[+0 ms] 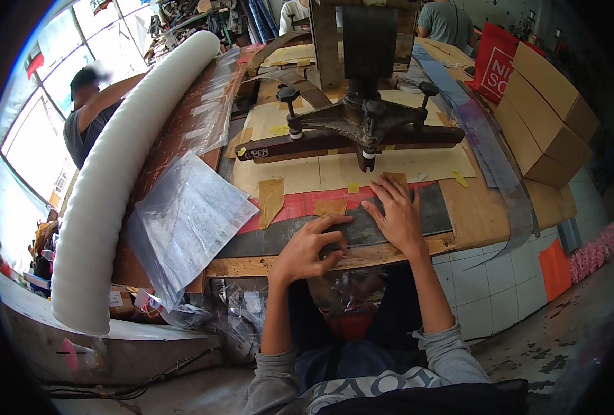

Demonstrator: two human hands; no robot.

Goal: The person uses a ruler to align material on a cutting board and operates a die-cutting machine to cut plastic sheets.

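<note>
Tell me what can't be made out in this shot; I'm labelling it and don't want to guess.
Head view only:
- Whatever the left hand presses on the dark strip: covered by its curled fingers.
- The strip under the right hand: hidden by the palm.
- The press machine: its top is cut off by the upper edge.
- The bench's underside: hidden by the clear plastic sheet and the person's lap.

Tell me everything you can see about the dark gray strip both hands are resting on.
The dark gray strip is a long, flat, thin band, looking like rubber or leather, with a dull matte face. It lies flat along the front of the workbench, running left to right just behind the bench's wooden front edge and in front of a red sheet. The left hand presses on it with curled fingers near the middle; the right hand lies spread flat over its upper edge. Its left end passes under a clear plastic sheet.
</note>
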